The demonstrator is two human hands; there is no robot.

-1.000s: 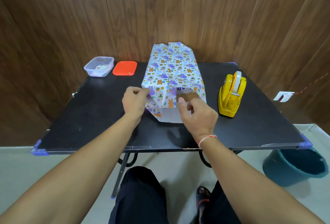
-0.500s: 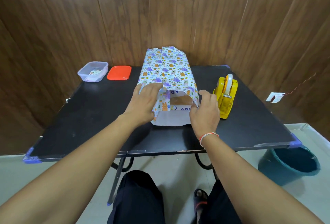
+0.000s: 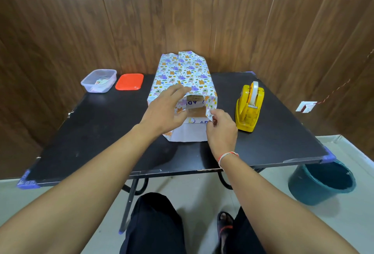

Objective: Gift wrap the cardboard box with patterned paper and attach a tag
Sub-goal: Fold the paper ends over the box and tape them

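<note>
A cardboard box (image 3: 195,110) lies lengthwise on the black table (image 3: 101,132), covered in white patterned paper (image 3: 182,73) with purple and orange figures. Its near end is uncovered and brown card shows there. My left hand (image 3: 165,111) hovers at the left of that end, fingers spread and fairly straight, the fingertips at the paper's top edge. My right hand (image 3: 220,128) pinches the paper's right side flap (image 3: 209,112) at its lower corner. A white paper flap (image 3: 188,134) lies flat on the table under the opening.
A yellow tape dispenser (image 3: 249,108) stands just right of the box. At the back left sit a clear plastic tub (image 3: 99,80) with small items and its red lid (image 3: 129,81). A teal bucket (image 3: 321,182) stands on the floor to the right. A wooden wall lies behind.
My left hand has lifted off the left side flap and opened over the top edge. My right hand has shifted from pressing the right side to pinching the right flap.
</note>
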